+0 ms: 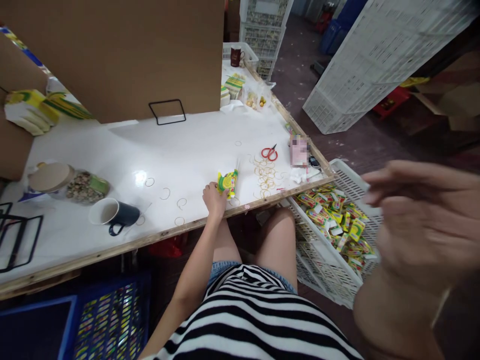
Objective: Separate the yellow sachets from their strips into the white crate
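My left hand (213, 199) rests at the near edge of the white table (176, 145), fingers closed on a small bundle of yellow-green packets (227, 182) that lies on the tabletop. My right hand (420, 220) is raised close to the camera at the right, blurred, fingers stretched out and apart with nothing in them. It hangs above a white crate of yellow-green packets (337, 220) beside my knee. Loose rubber bands (265, 175) lie scattered just right of the bundle.
Red scissors (269, 153) lie past the rubber bands. A dark mug (114, 215) on its side and a jar (67, 182) sit at the left. A cardboard sheet (120, 55) stands at the back. White crates (375, 55) lean on the floor at the right; a blue crate (101, 320) sits under the table.
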